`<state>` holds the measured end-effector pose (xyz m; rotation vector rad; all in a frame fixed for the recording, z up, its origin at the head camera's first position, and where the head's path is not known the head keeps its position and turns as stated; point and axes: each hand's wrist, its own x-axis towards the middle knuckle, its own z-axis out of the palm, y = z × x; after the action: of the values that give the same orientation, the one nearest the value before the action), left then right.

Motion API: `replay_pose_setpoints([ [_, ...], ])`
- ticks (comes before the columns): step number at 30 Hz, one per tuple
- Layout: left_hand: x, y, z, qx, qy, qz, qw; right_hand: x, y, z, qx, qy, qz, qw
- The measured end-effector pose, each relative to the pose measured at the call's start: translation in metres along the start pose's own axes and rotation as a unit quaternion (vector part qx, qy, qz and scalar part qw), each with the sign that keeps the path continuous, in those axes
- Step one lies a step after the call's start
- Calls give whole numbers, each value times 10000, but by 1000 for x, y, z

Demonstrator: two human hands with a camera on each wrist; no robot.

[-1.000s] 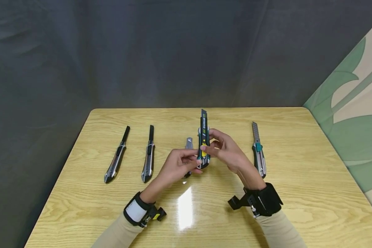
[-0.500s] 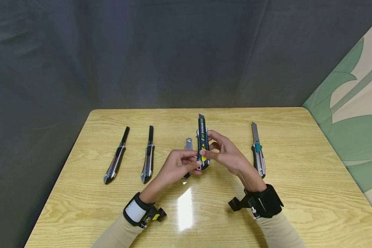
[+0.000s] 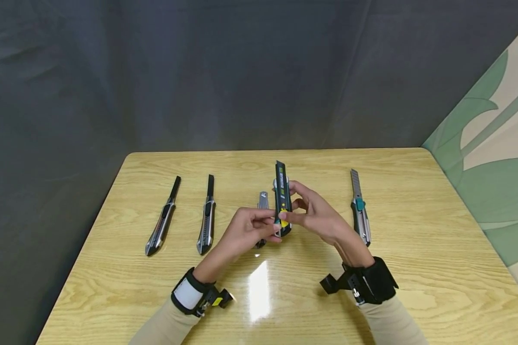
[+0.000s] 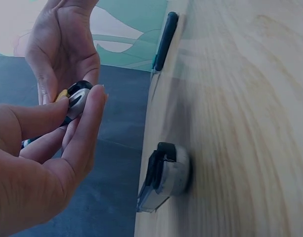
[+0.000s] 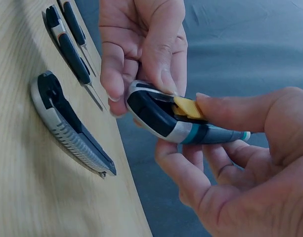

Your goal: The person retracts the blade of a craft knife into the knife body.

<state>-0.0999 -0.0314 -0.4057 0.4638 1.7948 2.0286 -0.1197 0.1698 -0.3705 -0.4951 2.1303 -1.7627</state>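
A snap-off utility knife (image 3: 281, 184) with a dark printed body and teal trim is held up over the table, its far end pointing away. My left hand (image 3: 247, 230) pinches its near end between thumb and fingers. My right hand (image 3: 325, 220) grips it from the right, the fingers beneath. In the right wrist view, the right thumb presses against the yellow slider (image 5: 187, 107) near the knife's rounded butt. Partly hidden behind my left hand, a grey utility knife (image 3: 263, 199) lies on the table; its ribbed body (image 5: 74, 126) shows fully in the right wrist view.
Two slim silver-and-black cutter knives, one far left (image 3: 160, 227) and one beside it (image 3: 206, 227), lie on the wooden table (image 3: 423, 215). On the right rests a knife with a teal slider (image 3: 360, 215) and exposed blade. A dark curtain (image 3: 259, 76) hangs behind the table.
The right thumb and the yellow slider have moved back toward the knife's butt, and the far tip sits lower in view. My left hand has stayed almost still.
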Motion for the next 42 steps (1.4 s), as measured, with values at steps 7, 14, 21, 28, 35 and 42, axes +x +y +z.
replay_pose_setpoints([
  [7, 1, 4, -3, 101, -11, -12, 9999, 1, -2, 0, -70, -152, 21, 9999],
  [14, 4, 2, -3, -28, -67, -7, 10000, 0, -2, 0, -14, -188, 90, 9998],
  [21, 3, 2, -2, -47, -27, -18, 10000, 0, -1, -2, -39, -255, 126, 9996],
  [28, 4, 3, -1, -109, 5, -6, 9999, 1, -1, -4, 88, -480, 96, 9988],
  [35, 5, 4, -2, -125, -35, -119, 9998, 1, 0, -4, 93, -413, 141, 9990],
  [42, 6, 0, -1, 34, -21, -307, 9995, 0, 8, -10, 147, -165, 478, 9986],
])
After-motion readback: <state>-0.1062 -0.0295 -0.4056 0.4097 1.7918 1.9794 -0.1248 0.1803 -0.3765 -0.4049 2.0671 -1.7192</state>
